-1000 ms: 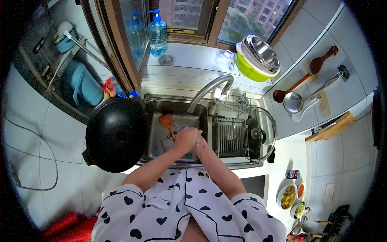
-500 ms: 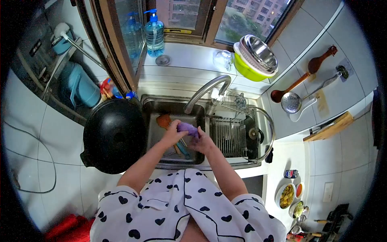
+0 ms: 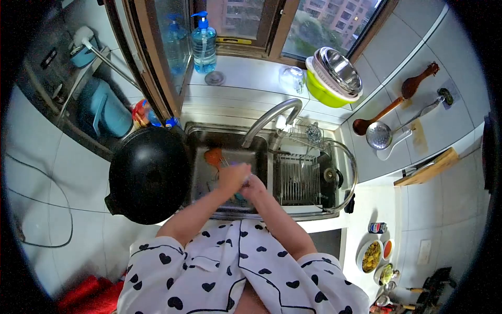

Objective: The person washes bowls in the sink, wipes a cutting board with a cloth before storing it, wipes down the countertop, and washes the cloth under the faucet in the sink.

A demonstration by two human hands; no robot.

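1. Your left hand [image 3: 235, 177] is curled closed, palm down, around a purple cloth [image 3: 248, 179], with only a small bit showing between your hands.
2. Your right hand [image 3: 253, 187] meets it just to the right and slightly nearer you; its fingers are hidden and blurred, so you cannot tell whether they grip the cloth or only press on it.
3. The cloth thus lies off the right side of your left hand and the far-left side of your right hand. It is bunched, and its long axis cannot be told.
4. Just beyond your left hand, to its far left, lies an orange spatula [image 3: 213, 156] on the floor of the sink [image 3: 227, 129]. What shows of it points from far left toward your left hand, the nearer of the two. A teal item [image 3: 239, 197] lies below your hands, on the near side.
5. The faucet [image 3: 272, 114] arches over the far edge of the basin, its spout apart from your hands.
6. Right of the basin stands a wire dish rack [image 3: 298, 178]; on the left, a black wok [image 3: 150, 175] sits beside the sink.
7. Farther off, a soap bottle [image 3: 204, 49] stands on the far-left ledge, and a can [image 3: 377, 228] on the right counter.
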